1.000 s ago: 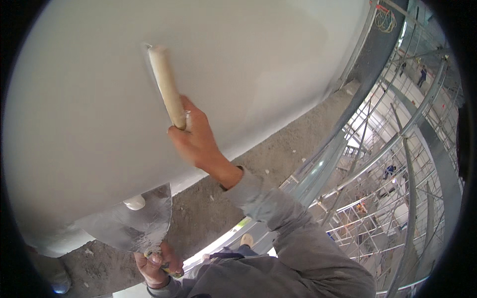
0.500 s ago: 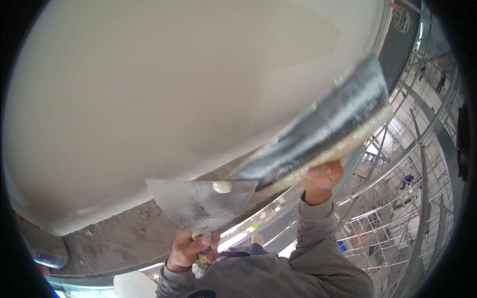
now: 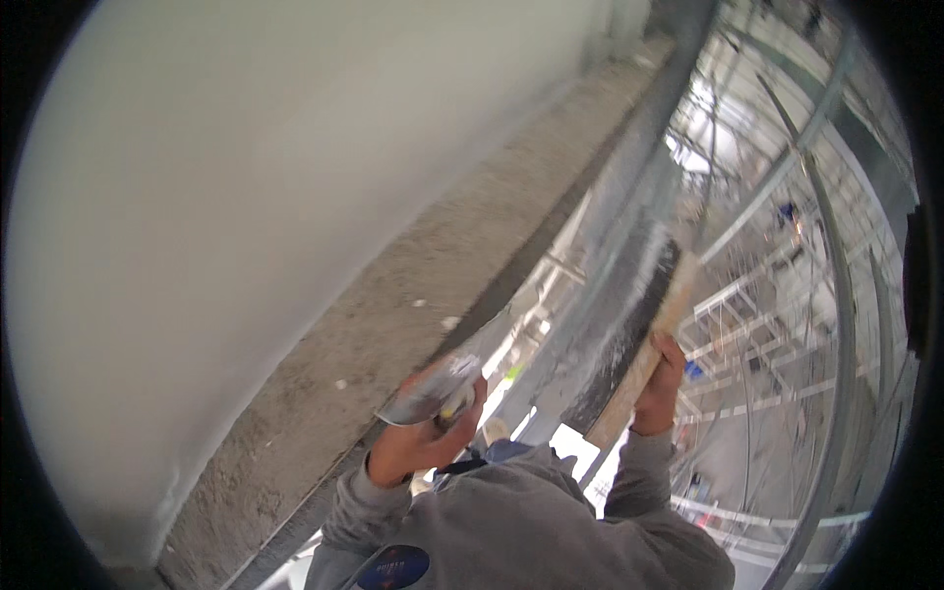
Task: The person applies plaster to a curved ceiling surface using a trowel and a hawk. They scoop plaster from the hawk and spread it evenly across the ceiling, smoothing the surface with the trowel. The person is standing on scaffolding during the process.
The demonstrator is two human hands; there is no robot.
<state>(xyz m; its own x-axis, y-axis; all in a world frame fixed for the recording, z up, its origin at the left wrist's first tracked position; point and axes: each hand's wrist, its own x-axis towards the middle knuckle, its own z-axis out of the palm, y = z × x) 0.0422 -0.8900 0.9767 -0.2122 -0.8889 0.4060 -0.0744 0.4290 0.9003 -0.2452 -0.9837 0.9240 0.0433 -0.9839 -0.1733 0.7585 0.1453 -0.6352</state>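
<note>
My left hand (image 3: 421, 447) is closed around the handle of a putty knife (image 3: 433, 391), whose metal blade is tilted and seen nearly edge-on. The knife is just in front of the rough concrete ledge (image 3: 383, 295). On the right, my right hand (image 3: 661, 385) grips the pale wooden back of a wide skimming blade (image 3: 629, 329). Whitish smears mark its dark face, and its far edge is blurred. It stands clear of the smooth white plastered wall (image 3: 226, 197), which fills the left side. The two tools are apart.
Along the foot of the wall runs the concrete ledge, with small white crumbs on it. A curved grey pipe (image 3: 836, 265) rises at the right. Beyond and below lies white lattice framework (image 3: 747, 315), with a deep drop.
My view has turned toward the right. The skimming blade has come away from the wall and swung upright, closer to me. The putty knife has tilted from face-on to nearly edge-on.
</note>
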